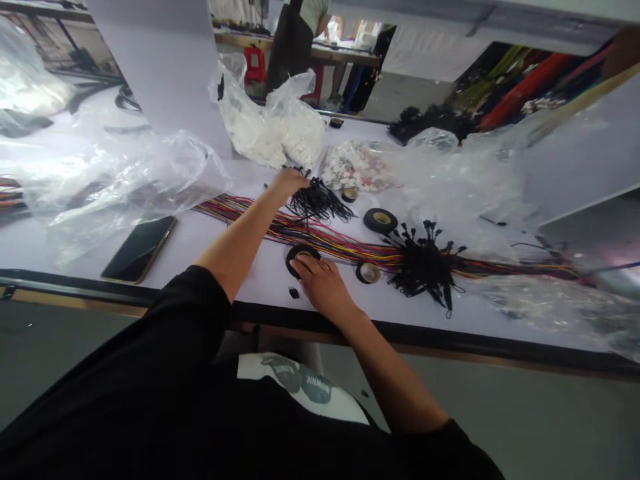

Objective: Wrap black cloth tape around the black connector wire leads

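Note:
My left hand (291, 180) reaches to the far side of the table, fingers drawn together on the connector ends of a bunch of short black cables (323, 202). How many cables it grips cannot be made out. Closer to the front edge, my right hand (323, 283) has its fingers on a roll of black tape (295, 254) and holds it on the tabletop. A long bundle of colored wires (345, 247) runs across the table between my hands. A small black piece (294, 293) lies just left of my right hand.
Right of my hands are another black tape roll (380, 220), a smaller roll (369, 272) and a second black cable bunch (425, 263). Bags of white connectors (300, 137) stand behind. A phone (140, 250) and clear plastic (130, 173) lie left. A person (293, 47) stands beyond.

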{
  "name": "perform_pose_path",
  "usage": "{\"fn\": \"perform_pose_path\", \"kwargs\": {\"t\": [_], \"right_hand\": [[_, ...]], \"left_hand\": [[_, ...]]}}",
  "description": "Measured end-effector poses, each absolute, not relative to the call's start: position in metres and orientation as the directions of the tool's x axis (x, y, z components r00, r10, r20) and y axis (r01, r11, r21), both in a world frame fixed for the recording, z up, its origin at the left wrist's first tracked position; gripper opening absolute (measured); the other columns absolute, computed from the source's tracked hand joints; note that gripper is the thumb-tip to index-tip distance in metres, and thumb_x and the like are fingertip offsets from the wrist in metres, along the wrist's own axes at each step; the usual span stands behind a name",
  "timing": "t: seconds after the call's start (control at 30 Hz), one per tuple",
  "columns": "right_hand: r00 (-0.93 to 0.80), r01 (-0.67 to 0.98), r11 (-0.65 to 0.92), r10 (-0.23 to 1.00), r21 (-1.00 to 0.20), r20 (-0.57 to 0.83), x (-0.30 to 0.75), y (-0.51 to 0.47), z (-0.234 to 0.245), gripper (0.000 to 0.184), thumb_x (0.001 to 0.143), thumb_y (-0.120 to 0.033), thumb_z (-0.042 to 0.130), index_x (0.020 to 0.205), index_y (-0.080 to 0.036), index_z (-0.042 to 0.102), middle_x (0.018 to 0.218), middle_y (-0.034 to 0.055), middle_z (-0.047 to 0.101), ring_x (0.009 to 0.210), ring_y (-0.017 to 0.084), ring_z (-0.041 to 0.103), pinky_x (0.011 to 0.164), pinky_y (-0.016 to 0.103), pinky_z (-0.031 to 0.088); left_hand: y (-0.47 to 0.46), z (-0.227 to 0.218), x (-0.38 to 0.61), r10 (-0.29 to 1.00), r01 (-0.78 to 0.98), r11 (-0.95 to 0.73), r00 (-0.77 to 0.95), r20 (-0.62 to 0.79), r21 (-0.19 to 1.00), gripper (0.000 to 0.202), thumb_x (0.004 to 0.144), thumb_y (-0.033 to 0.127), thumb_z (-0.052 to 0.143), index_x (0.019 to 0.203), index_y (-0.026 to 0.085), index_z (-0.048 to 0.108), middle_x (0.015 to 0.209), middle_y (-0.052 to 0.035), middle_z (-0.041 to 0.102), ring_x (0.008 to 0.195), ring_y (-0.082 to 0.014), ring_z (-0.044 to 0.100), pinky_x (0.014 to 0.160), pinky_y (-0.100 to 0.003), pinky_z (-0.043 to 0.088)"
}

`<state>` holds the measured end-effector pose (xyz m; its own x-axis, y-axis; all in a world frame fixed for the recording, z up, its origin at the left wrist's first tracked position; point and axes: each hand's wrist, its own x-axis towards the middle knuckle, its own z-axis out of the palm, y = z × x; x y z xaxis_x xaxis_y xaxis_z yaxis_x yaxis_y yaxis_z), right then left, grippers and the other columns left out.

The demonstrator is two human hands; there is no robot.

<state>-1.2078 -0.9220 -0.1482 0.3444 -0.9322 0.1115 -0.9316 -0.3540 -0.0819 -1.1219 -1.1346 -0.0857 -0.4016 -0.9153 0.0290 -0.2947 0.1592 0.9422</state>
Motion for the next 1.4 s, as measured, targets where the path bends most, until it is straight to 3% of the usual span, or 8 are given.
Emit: {"fn": "perform_pose_path", "kwargs": {"t": [0.07, 0.23, 0.37, 0.63, 0.73, 1.03, 1.3, 1.4], "right_hand": [[0.333, -0.918, -0.353, -0.933, -0.179, 0.135, -1.216, -0.923, -0.148, 0.045, 0.081, -0.004, 0.048, 0.123, -0.018, 0.059, 0.12, 0.0135, 0.065, 0.108, 0.025, 0.06, 0.098, 0.044, 0.041], [0.104, -0.599, -0.339, -0.931, -0.725, 0.35, -1.233, -0.922, -0.137, 0.034, 0.083, -0.027, 0.056, 0.117, -0.024, 0.06, 0.114, 0.0068, 0.068, 0.103, 0.022, 0.063, 0.089, 0.04, 0.049], [-0.094, -0.339, -0.305, -0.93, -0.89, 0.355, -1.231, -0.918, -0.127, 0.033, 0.077, -0.035, 0.065, 0.108, -0.026, 0.062, 0.103, 0.0028, 0.07, 0.093, 0.019, 0.065, 0.085, 0.038, 0.05], [-0.133, -0.455, -0.312, -0.902, -0.834, 0.41, -1.215, -0.909, -0.114, 0.025, 0.077, -0.033, 0.064, 0.101, -0.025, 0.063, 0.1, 0.0026, 0.07, 0.091, 0.019, 0.064, 0.083, 0.036, 0.049], [-0.127, -0.54, -0.295, -0.898, -0.788, 0.422, -1.21, -0.907, -0.106, 0.025, 0.077, -0.033, 0.063, 0.1, -0.023, 0.062, 0.1, 0.0036, 0.07, 0.088, 0.019, 0.065, 0.08, 0.036, 0.051], [-0.075, -0.743, -0.24, -0.897, -0.624, 0.435, -1.201, -0.904, -0.106, 0.032, 0.084, -0.039, 0.055, 0.112, -0.023, 0.06, 0.109, 0.0089, 0.069, 0.098, 0.024, 0.064, 0.084, 0.041, 0.051], [-0.004, -0.915, -0.145, -0.929, -0.375, 0.369, -1.211, -0.917, -0.106, 0.031, 0.089, -0.036, 0.045, 0.104, -0.021, 0.068, 0.094, 0.0087, 0.071, 0.086, 0.025, 0.063, 0.078, 0.038, 0.046], [-0.117, -0.877, -0.083, -0.918, -0.473, 0.379, -1.221, -0.921, -0.107, 0.024, 0.085, -0.032, 0.05, 0.09, -0.022, 0.071, 0.085, 0.0068, 0.07, 0.081, 0.023, 0.063, 0.076, 0.037, 0.046]], "left_hand": [[-1.126, -0.072, -1.101, -0.925, -0.198, 0.065, -0.379, -0.015, 0.978, 0.011, 0.084, 0.02, 0.051, 0.075, 0.015, 0.054, 0.069, -0.0024, 0.058, 0.064, -0.0141, 0.061, 0.065, -0.03, 0.047], [-1.074, -0.051, -1.061, -0.917, -0.044, 0.106, -0.392, 0.081, 0.993, 0.015, 0.088, 0.022, 0.048, 0.074, 0.016, 0.051, 0.055, 0.0052, 0.043, 0.042, -0.0033, 0.041, 0.05, -0.017, 0.035], [-1.023, -0.061, -1.05, -0.865, -0.068, 0.132, -0.495, 0.081, 0.989, 0.012, 0.08, 0.013, 0.051, 0.07, 0.013, 0.056, 0.052, 0.0052, 0.046, 0.043, -0.0031, 0.034, 0.046, -0.018, 0.027], [-0.974, -0.093, -1.048, -0.937, 0.124, 0.12, -0.315, 0.154, 0.985, 0.016, 0.072, 0.029, 0.063, 0.08, 0.015, 0.059, 0.06, 0.0048, 0.049, 0.051, -0.0052, 0.037, 0.049, -0.02, 0.03], [-0.968, -0.099, -1.052, -0.921, 0.077, 0.199, -0.326, 0.213, 0.977, 0.024, 0.064, 0.027, 0.07, 0.085, 0.016, 0.064, 0.064, 0.004, 0.051, 0.053, -0.0061, 0.04, 0.05, -0.02, 0.031], [-0.965, -0.121, -1.059, -0.854, -0.143, 0.477, -0.307, 0.419, 0.867, 0.009, 0.077, 0.017, 0.055, 0.069, 0.021, 0.058, 0.074, -0.0023, 0.059, 0.076, -0.0164, 0.054, 0.071, -0.027, 0.042], [-0.966, -0.124, -1.065, -0.916, -0.031, 0.196, -0.361, 0.172, 0.98, 0.006, 0.076, 0.019, 0.056, 0.072, 0.018, 0.053, 0.067, 0.0019, 0.054, 0.066, -0.0117, 0.049, 0.065, -0.024, 0.039], [-0.97, -0.116, -1.062, -0.932, 0.146, 0.003, -0.358, 0.055, 0.989, 0.013, 0.074, 0.023, 0.061, 0.079, 0.018, 0.051, 0.067, 0.0048, 0.051, 0.055, -0.0069, 0.042, 0.052, -0.02, 0.033]]}}
